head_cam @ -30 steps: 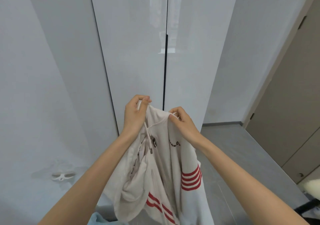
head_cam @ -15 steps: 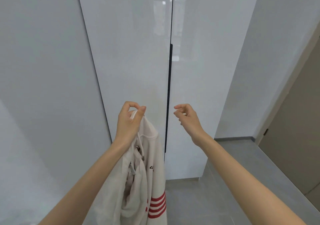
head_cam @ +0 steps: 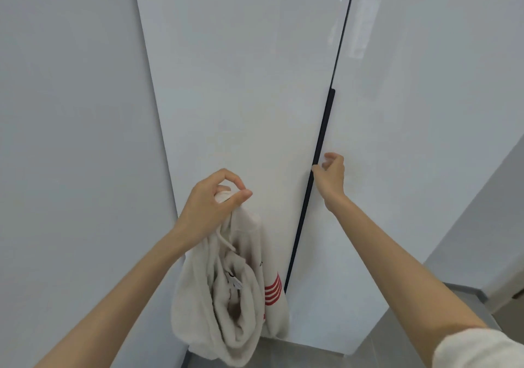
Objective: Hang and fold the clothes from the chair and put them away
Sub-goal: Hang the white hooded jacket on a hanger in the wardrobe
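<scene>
The left hand (head_cam: 215, 200) pinches the cream red-striped fleece hoodie (head_cam: 241, 296), dangling before the glossy white wardrobe door (head_cam: 241, 84) — apparently nothing hung yet; the right hand (head_cam: 330, 177) curls at its black edge handle (head_cam: 326, 118), grip unclear

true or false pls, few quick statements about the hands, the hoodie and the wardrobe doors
1. The left hand grips the white hoodie near its top. True.
2. The right hand holds a hanger. False: no hanger; its fingertips are at the black handle strip.
3. The wardrobe doors stand wide open. False: both are closed.
4. The hoodie has red stripes. True.
</scene>
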`<action>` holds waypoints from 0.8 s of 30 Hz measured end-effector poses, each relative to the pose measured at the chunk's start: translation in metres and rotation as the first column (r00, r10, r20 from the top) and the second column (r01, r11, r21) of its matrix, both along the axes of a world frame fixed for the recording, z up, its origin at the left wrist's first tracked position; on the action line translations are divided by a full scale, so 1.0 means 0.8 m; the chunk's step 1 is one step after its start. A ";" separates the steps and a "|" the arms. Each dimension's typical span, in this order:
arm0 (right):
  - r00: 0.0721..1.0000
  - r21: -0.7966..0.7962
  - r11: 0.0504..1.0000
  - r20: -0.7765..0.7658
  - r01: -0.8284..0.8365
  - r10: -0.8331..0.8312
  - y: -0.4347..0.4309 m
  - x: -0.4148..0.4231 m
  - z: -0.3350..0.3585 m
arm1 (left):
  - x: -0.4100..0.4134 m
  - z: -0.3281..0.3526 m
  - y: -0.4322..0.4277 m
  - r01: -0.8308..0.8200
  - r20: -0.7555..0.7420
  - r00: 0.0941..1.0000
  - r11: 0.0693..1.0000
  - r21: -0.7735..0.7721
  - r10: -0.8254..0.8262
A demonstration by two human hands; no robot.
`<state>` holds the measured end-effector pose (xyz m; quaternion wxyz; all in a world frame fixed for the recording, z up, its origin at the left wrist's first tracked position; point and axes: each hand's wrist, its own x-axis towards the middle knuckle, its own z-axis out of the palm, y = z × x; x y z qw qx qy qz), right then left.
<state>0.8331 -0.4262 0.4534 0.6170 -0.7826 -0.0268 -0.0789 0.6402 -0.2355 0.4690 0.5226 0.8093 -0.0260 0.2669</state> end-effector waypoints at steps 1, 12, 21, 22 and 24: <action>0.999 -0.007 0.999 0.032 0.040 -0.040 0.003 0.011 -0.003 | 0.012 -0.002 0.000 -0.008 -0.006 1.000 1.000 0.000 0.008; 0.953 0.002 0.989 0.265 0.151 -0.146 0.014 0.033 -0.037 | 0.082 -0.009 -0.007 -0.049 -0.024 0.999 0.998 -0.038 0.048; 0.963 -0.077 0.990 0.251 0.121 -0.099 -0.008 -0.016 -0.026 | 0.060 -0.013 -0.020 0.032 -0.044 0.999 0.999 -0.014 -0.033; 0.963 -0.087 0.989 0.253 0.120 -0.095 -0.013 -0.027 -0.026 | 0.054 -0.012 -0.021 0.036 -0.040 0.999 0.999 -0.019 -0.036; 0.965 -0.114 0.987 0.247 0.116 -0.085 -0.025 -0.051 -0.026 | 0.040 -0.011 -0.024 0.025 -0.041 0.999 0.999 -0.020 -0.025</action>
